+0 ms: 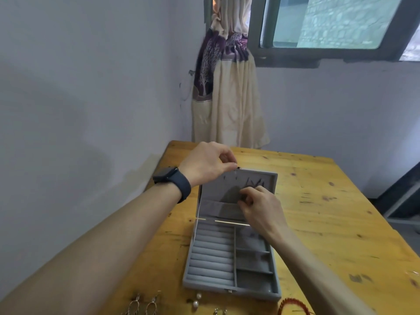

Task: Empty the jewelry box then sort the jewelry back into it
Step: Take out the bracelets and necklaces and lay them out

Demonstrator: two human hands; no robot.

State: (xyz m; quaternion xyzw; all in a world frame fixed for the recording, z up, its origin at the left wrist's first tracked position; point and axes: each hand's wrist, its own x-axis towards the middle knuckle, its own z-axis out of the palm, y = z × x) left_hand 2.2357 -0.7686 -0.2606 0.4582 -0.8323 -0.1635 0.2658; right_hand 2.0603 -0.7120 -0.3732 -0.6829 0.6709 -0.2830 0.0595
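Note:
A grey velvet jewelry box (231,258) stands open on the wooden table (329,219), its lid (227,192) upright. Its ring rolls and small compartments look empty. My left hand (206,163), with a dark watch on the wrist, pinches a small metal piece at the lid's top edge; a thin chain seems to hang from it. My right hand (259,205) is curled in front of the lid's pocket, fingers pinching something too small to make out. Near the table's front edge lie two silver drop earrings (143,303), pearl earrings (197,300) and a red bracelet (293,306).
A tied cream and purple curtain (227,98) hangs behind the table's far corner, under a window (329,23). White walls close in at the left and the back. The table's right half is bare wood.

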